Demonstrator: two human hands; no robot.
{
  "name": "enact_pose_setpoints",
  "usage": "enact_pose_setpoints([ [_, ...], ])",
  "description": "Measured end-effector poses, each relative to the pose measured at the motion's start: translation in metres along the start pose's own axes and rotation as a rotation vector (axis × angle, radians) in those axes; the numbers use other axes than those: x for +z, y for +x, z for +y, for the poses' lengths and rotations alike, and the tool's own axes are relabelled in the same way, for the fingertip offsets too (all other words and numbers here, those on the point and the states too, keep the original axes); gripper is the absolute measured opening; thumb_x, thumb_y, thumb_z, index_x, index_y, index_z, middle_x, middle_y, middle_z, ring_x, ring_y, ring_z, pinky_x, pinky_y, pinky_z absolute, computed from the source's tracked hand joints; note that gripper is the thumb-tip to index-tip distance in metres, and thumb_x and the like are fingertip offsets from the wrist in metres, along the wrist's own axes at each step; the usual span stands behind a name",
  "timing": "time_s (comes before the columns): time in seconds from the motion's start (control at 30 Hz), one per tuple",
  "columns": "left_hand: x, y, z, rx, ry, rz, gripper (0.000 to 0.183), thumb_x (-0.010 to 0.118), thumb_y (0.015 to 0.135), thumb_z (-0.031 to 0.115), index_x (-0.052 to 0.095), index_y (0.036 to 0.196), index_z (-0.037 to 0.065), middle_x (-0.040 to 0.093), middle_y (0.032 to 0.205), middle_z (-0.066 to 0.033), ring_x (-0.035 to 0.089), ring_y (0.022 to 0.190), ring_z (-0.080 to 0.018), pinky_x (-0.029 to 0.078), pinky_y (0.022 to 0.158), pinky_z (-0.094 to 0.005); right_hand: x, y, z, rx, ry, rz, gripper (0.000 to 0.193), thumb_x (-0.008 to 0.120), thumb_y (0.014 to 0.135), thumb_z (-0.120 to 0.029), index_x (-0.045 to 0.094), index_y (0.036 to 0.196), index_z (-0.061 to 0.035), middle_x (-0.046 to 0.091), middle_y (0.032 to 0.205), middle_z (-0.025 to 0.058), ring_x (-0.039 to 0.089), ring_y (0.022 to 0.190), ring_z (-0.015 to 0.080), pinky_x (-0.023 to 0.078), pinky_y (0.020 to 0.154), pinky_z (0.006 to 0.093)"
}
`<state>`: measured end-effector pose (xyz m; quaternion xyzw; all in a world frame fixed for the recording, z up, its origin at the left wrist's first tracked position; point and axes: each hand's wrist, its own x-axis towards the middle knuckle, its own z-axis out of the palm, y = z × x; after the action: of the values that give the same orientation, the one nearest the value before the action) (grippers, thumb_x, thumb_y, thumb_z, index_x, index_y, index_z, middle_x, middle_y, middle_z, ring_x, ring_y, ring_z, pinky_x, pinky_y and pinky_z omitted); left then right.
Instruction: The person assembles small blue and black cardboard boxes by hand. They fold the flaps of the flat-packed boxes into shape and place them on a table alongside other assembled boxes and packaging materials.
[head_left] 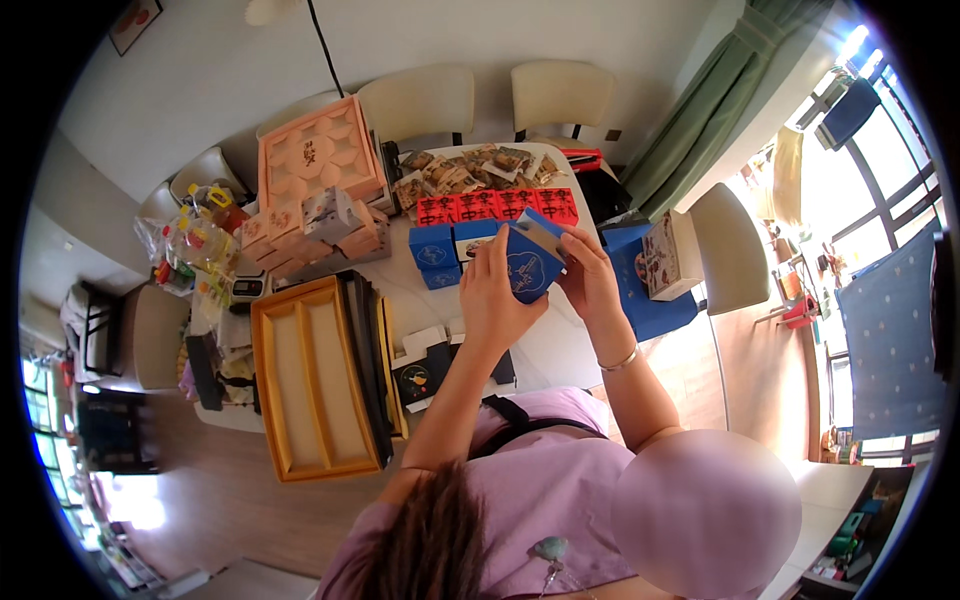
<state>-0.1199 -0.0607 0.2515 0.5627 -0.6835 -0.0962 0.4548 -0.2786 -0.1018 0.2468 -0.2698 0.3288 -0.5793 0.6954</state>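
Observation:
A small blue cardboard box [531, 268] with a pale line drawing on its side is held up over the table, its top flap raised. My left hand [497, 302] wraps round its left side and bottom, fingers closed on it. On the right, my right hand [590, 282] grips the box's upper right edge by the flap. Just behind my left hand, more blue boxes [432, 250] stand stacked on the white table [560, 345]. Beyond them lies a row of red packets [470, 208] with black lettering.
Small clear packets [480, 170] are heaped at the back. To the left are pink boxes [318, 155], bottles [205, 240] and a gold divided tray [295, 380]. Black cartons [425, 375] lie near my left forearm. Chairs [735, 245] surround the table; one holds a blue bag [650, 315].

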Motion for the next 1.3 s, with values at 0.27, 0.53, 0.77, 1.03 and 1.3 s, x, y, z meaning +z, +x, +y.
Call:
enact_pose_setpoints([
  [0.27, 0.004, -0.002, -0.001, -0.002, 0.034, 0.018, 0.103, 0.085, 0.056, 0.023, 0.033, 0.143, 0.007, 0.053, 0.119, -0.0181, 0.056, 0.104, -0.037, 0.049, 0.085, -0.0452, 0.006, -0.007, 0.01, -0.109, -0.186, 0.08, 0.031, 0.063, 0.095, -0.027, 0.067, 0.119, -0.009, 0.067, 0.099, -0.0004, 0.06, 0.088, 0.0067, 0.05, 0.072, 0.0224],
  [0.53, 0.007, -0.003, -0.004, -0.01, 0.033, 0.043, 0.1, 0.085, 0.055, 0.02, 0.036, 0.142, 0.007, 0.055, 0.12, -0.018, 0.056, 0.105, -0.0371, 0.049, 0.086, -0.0457, 0.004, -0.009, 0.02, -0.176, -0.279, 0.058, 0.023, 0.065, 0.093, -0.019, 0.07, 0.112, -0.0073, 0.067, 0.096, -0.0007, 0.06, 0.087, 0.0066, 0.052, 0.074, 0.0244],
  [0.77, 0.007, -0.002, -0.003, 0.031, 0.051, 0.054, 0.098, 0.083, 0.056, 0.019, 0.037, 0.141, 0.007, 0.054, 0.123, -0.0185, 0.055, 0.106, -0.0381, 0.047, 0.089, -0.0467, -0.002, -0.006, 0.02, -0.128, -0.157, 0.109, 0.014, 0.067, 0.09, -0.013, 0.071, 0.102, -0.0082, 0.068, 0.096, 0.0002, 0.062, 0.088, 0.0085, 0.052, 0.073, 0.0257],
  [1.03, 0.012, -0.004, -0.009, 0.063, 0.047, 0.048, 0.098, 0.083, 0.055, 0.019, 0.037, 0.141, 0.005, 0.054, 0.122, -0.0197, 0.054, 0.106, -0.039, 0.045, 0.09, -0.0475, -0.011, -0.002, 0.022, -0.02, -0.04, 0.153, 0.004, 0.068, 0.089, -0.013, 0.067, 0.091, -0.0106, 0.068, 0.094, -0.0001, 0.063, 0.088, 0.0117, 0.053, 0.073, 0.0293],
  [1.3, 0.015, -0.006, -0.012, 0.056, 0.048, 0.043, 0.099, 0.084, 0.055, 0.019, 0.037, 0.141, 0.005, 0.054, 0.122, -0.0206, 0.054, 0.105, -0.0397, 0.045, 0.091, -0.0475, -0.01, -0.004, 0.024, -0.086, -0.137, 0.161, 0.004, 0.07, 0.088, -0.012, 0.066, 0.089, -0.0101, 0.068, 0.092, 0.0002, 0.063, 0.086, 0.0098, 0.053, 0.073, 0.0285],
])
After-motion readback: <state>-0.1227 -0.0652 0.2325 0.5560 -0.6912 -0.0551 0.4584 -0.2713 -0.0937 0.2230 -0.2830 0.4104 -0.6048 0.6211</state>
